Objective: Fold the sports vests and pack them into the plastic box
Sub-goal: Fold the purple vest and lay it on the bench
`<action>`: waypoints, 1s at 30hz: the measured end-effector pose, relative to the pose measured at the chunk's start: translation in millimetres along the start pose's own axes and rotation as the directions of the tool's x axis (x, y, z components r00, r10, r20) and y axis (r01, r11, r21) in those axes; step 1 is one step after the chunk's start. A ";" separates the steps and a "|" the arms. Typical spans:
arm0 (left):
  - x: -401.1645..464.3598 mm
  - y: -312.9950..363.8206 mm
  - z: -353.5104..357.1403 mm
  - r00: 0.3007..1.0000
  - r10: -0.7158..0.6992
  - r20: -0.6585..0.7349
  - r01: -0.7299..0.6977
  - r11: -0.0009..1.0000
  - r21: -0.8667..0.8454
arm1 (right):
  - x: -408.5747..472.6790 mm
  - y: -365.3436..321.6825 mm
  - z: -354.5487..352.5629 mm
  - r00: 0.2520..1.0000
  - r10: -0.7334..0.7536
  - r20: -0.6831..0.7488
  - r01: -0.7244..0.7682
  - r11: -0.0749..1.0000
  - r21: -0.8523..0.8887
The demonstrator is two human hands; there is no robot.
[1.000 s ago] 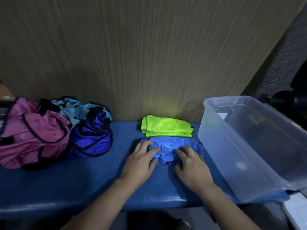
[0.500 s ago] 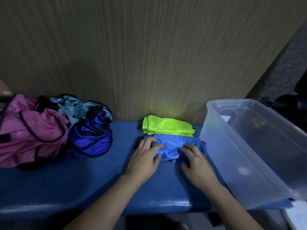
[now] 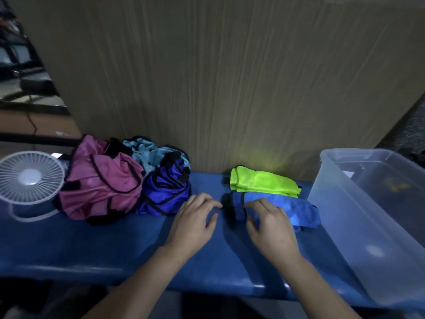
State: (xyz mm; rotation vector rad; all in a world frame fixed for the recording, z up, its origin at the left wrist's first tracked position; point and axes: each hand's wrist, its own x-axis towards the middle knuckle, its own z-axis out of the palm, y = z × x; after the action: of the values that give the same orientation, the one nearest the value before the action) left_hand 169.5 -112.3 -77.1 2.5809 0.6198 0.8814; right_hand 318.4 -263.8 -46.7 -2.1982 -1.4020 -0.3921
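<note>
Behind the blue desk (image 3: 115,247) stood a wooden panel (image 3: 207,77). On the desk lay a folded blue vest (image 3: 289,209), just in front of a folded green vest (image 3: 264,184) and beside the plastic box (image 3: 345,217). The right hand (image 3: 270,229) rested on the blue vest with relaxed fingers. The left hand (image 3: 194,222) was released, holding nothing. Unfolded vests (image 3: 110,187) were piled near a white fan (image 3: 30,178).
</note>
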 end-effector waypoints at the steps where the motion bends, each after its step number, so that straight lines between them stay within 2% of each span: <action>1: -3.0 -6.8 -6.6 1.000 -0.020 -0.014 0.020 1.000 0.024 | 2.6 -9.6 4.5 1.000 -0.008 0.019 0.007 1.000 0.021; 7: -14.2 -50.6 -40.4 0.986 -0.159 -0.048 0.166 0.952 0.257 | 16.6 -63.9 33.4 0.991 -0.073 0.113 0.054 0.985 0.165; 12: -20.1 -73.8 -48.7 0.972 -0.230 -0.042 0.231 0.919 0.320 | 23.4 -86.2 54.1 0.968 -0.097 0.233 0.049 0.979 0.200; 17: -16.0 -79.0 -46.6 0.949 -0.314 -0.044 0.305 0.867 0.394 | 29.8 -93.8 73.6 0.938 -0.037 0.344 -0.053 0.967 0.249; 20: -14.7 -84.8 -44.1 0.948 -0.306 -0.093 0.317 0.859 0.403 | 39.9 -99.6 84.4 0.931 0.036 0.362 -0.159 0.935 0.317; 26: -16.1 -80.4 -47.2 0.964 -0.240 -0.118 0.266 0.894 0.360 | 60.7 -110.0 101.0 0.904 0.260 0.340 -0.414 0.736 0.536; 30: -25.3 -62.6 -59.0 0.983 -0.179 -0.028 0.181 0.948 0.262 | 63.2 -115.3 96.7 0.840 0.345 0.419 -0.542 0.562 0.625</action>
State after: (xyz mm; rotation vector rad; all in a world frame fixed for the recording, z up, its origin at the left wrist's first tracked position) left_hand 95.6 -61.6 -73.4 2.6962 1.0192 0.7902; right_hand 238.9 -122.7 -67.0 -1.8225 -0.8043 0.5811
